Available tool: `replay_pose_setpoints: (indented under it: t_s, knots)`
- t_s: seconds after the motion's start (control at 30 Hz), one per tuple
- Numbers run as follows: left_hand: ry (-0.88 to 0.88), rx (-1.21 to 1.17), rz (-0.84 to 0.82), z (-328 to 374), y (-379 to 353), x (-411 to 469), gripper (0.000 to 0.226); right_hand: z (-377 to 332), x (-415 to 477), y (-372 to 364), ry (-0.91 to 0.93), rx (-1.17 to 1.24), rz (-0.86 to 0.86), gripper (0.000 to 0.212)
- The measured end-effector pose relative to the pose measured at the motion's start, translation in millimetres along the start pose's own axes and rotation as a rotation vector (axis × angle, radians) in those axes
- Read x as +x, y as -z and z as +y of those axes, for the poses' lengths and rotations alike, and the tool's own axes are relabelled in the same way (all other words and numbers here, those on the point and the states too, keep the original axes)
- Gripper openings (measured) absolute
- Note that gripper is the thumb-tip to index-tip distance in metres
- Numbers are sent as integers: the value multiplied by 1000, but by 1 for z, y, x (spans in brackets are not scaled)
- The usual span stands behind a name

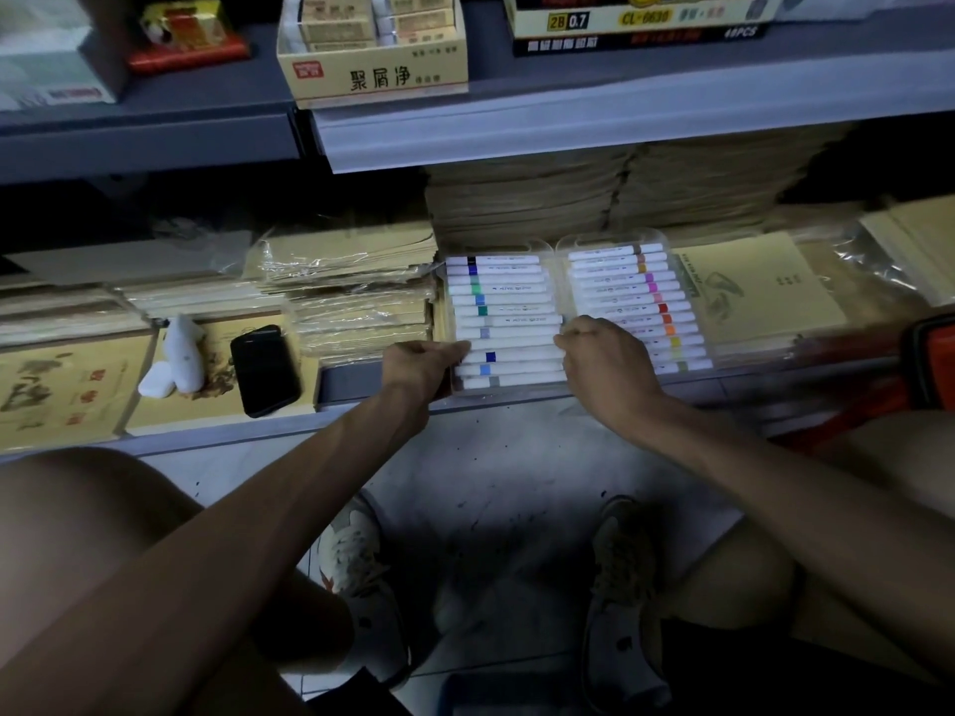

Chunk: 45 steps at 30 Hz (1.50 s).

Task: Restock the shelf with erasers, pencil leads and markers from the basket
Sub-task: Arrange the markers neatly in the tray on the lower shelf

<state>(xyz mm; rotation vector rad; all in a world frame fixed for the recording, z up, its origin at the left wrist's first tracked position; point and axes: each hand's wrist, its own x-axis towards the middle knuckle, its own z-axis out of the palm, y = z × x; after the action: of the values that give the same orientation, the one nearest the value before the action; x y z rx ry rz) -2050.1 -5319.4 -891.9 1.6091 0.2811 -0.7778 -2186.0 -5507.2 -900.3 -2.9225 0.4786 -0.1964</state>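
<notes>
Two clear plastic cases of white markers with coloured bands lie side by side on the lower shelf (362, 382). The left marker case (504, 312) is gripped at its left front edge by my left hand (421, 366). My right hand (602, 361) holds the front inner corner of the right marker case (633, 297), fingers curled at the seam between the two cases. On the upper shelf (568, 126) stand an eraser box (372, 69) and a pencil lead box (641, 23). An orange basket (925, 364) shows at the right edge.
Stacks of tan paper pads (356, 292) flank and back the marker cases. A black phone (264, 369) and a white object (181, 361) lie on pads at the left. My knees and shoes are over the tiled floor (491, 457) below the shelf.
</notes>
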Motion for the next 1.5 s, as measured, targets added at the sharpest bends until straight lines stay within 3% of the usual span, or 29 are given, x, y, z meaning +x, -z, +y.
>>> replay_pose_setpoints:
  t_s: [0.1,0.2,0.4,0.63,0.83,0.97,1.03,1.1,1.17,1.27,1.33,1.5]
  knots:
    - [-19,28,16,-1,-1,2,31,1,-3,-3,65,-58,-3,25]
    - [-26,30,22,-1,-2,1,18,2,-2,-1,41,33,-5,28]
    - [45,30,27,5,-2,0,31,-2,-1,14,24,56,-53,29]
    - [64,44,51,7,-3,-3,29,-5,-4,17,38,-11,-87,28]
    - [-125,177,16,0,3,-5,47,-13,4,27,-195,222,-26,40]
    - [-377,418,112,3,5,-9,42,-20,11,28,-281,353,-101,53]
    - [-476,495,110,4,4,-9,46,-26,16,27,-321,349,-169,40]
    - [-521,536,102,2,1,-4,50,-30,21,25,-385,360,-203,4]
    - [-519,544,112,2,0,2,49,-32,28,21,-425,399,-205,29]
    - [-464,473,133,2,-1,11,44,-37,35,24,-513,454,-195,3]
    - [-399,391,152,0,-2,17,40,-37,42,24,-592,477,-211,11]
    - [-324,240,169,-7,-6,25,12,-35,58,28,-772,594,-221,7]
